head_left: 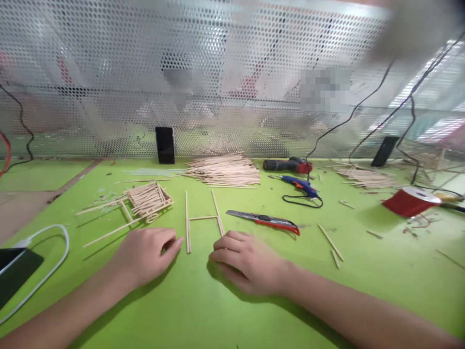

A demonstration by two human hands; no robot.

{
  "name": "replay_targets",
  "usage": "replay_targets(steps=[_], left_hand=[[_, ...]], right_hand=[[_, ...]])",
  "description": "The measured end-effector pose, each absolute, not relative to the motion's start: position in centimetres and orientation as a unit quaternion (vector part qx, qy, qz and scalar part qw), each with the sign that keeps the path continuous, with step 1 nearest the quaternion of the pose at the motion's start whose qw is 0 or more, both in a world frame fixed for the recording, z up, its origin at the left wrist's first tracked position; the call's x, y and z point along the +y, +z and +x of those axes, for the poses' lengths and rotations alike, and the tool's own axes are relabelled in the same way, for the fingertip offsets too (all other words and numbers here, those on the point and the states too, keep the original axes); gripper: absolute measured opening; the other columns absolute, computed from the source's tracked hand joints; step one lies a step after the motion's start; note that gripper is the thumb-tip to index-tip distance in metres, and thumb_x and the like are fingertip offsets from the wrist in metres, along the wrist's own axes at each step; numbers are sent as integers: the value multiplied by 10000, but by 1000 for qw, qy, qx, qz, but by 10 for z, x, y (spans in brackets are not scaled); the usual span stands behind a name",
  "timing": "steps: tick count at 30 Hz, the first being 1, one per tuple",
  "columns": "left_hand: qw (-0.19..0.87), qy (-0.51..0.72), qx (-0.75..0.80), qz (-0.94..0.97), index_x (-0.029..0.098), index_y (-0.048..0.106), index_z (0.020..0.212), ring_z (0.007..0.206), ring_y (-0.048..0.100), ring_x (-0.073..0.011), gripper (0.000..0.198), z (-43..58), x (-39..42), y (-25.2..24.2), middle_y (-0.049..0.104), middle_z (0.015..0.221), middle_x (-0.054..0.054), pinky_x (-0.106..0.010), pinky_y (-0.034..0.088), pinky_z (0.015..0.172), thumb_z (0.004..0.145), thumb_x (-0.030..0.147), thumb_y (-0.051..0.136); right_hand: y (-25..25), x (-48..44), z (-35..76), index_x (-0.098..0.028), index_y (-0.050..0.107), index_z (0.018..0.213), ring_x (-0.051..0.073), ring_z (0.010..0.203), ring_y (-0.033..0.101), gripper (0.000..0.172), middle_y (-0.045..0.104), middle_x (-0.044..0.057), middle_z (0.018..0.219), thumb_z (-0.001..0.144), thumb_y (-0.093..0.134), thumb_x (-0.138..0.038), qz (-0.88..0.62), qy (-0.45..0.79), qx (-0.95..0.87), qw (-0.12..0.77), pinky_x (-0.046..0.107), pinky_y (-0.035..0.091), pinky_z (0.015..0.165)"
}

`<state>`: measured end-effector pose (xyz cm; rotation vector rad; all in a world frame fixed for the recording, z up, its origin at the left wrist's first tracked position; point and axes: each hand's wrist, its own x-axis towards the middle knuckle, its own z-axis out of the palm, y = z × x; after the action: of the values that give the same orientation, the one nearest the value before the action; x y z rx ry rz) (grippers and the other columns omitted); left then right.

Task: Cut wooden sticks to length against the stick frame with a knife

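My left hand (pixel 150 254) rests half-curled at lower left of centre, holding nothing, just beside the H-shaped stick frame (pixel 203 217) mid-frame. My right hand (pixel 247 261) curls by its lower right end, perhaps steadying it; I cannot tell whether it grips. The utility knife (pixel 267 222) lies right of centre, likely for easy reach.

It looks like a craft workshop — on a green table (pixel 181 315) lie a glue gun (pixel 298 185), a knife (pixel 269 222), a stick frame (pixel 203 217) and piled sticks (pixel 225 170).
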<state>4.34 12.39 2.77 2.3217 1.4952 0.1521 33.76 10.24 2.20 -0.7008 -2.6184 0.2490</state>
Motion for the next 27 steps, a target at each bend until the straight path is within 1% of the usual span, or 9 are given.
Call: replay_targets(steps=[4, 7, 11, 15, 17, 19, 21, 24, 27], left_hand=[[213, 42, 529, 820, 226, 603, 723, 591, 652, -233, 536, 45, 129, 25, 707, 697, -114, -346, 469, 579, 1036, 515, 278], [226, 46, 521, 822, 225, 610, 728, 586, 651, -236, 533, 45, 132, 21, 711, 695, -113, -342, 463, 573, 1041, 498, 276], [235, 55, 510, 825, 229, 588, 703, 583, 641, -230, 537, 43, 134, 18, 700, 675, -101, -334, 444, 573, 1049, 516, 294], [262, 55, 509, 818, 231, 585, 706, 590, 651, -228, 505, 45, 135, 17, 704, 688, -102, -333, 466, 578, 1042, 488, 309], [262, 58, 507, 819, 231, 578, 700, 600, 655, -230, 503, 47, 135, 16, 705, 691, -102, -336, 476, 585, 1045, 477, 306], [263, 56, 509, 818, 229, 585, 705, 595, 648, -227, 518, 48, 136, 14, 706, 688, -98, -338, 478, 585, 1051, 478, 290], [259, 44, 514, 817, 227, 600, 720, 597, 645, -224, 544, 49, 136, 12, 708, 693, -93, -335, 468, 586, 1060, 492, 268], [235, 12, 522, 820, 223, 608, 735, 624, 651, -221, 562, 50, 137, 12, 703, 710, -84, -325, 435, 595, 1066, 488, 240], [219, -19, 529, 820, 221, 598, 724, 642, 650, -218, 564, 52, 138, 17, 692, 712, -69, -312, 399, 598, 1064, 464, 220]], right_hand=[[24, 103, 338, -180, 709, 1196, 212, 969, 637, 232, 732, 91, 1098, 1036, 543, -209, -255, 105, -939, 204, 350, 533, 892], [26, 103, 339, -181, 707, 1192, 210, 954, 630, 234, 728, 86, 1093, 1017, 552, -191, -262, 115, -936, 205, 347, 531, 880], [27, 107, 341, -184, 702, 1194, 215, 943, 630, 244, 729, 87, 1086, 1012, 539, -185, -260, 122, -937, 201, 352, 527, 854], [25, 111, 345, -187, 702, 1180, 216, 961, 648, 249, 735, 86, 1079, 1014, 518, -158, -275, 122, -927, 224, 355, 532, 850], [23, 111, 345, -190, 700, 1161, 210, 939, 648, 240, 737, 75, 1051, 1005, 522, -149, -279, 119, -923, 236, 351, 530, 825], [21, 110, 345, -198, 691, 1143, 199, 877, 633, 225, 736, 58, 1004, 997, 528, -149, -274, 106, -924, 244, 343, 512, 767], [19, 108, 345, -202, 679, 1131, 192, 818, 608, 211, 732, 45, 959, 988, 535, -145, -275, 96, -924, 248, 341, 489, 719], [16, 106, 347, -197, 663, 1131, 190, 775, 579, 199, 721, 42, 917, 972, 553, -154, -268, 101, -924, 252, 347, 466, 685], [14, 106, 349, -193, 659, 1169, 187, 802, 597, 180, 742, 38, 949, 1045, 531, -216, -233, 120, -935, 240, 354, 474, 713]])
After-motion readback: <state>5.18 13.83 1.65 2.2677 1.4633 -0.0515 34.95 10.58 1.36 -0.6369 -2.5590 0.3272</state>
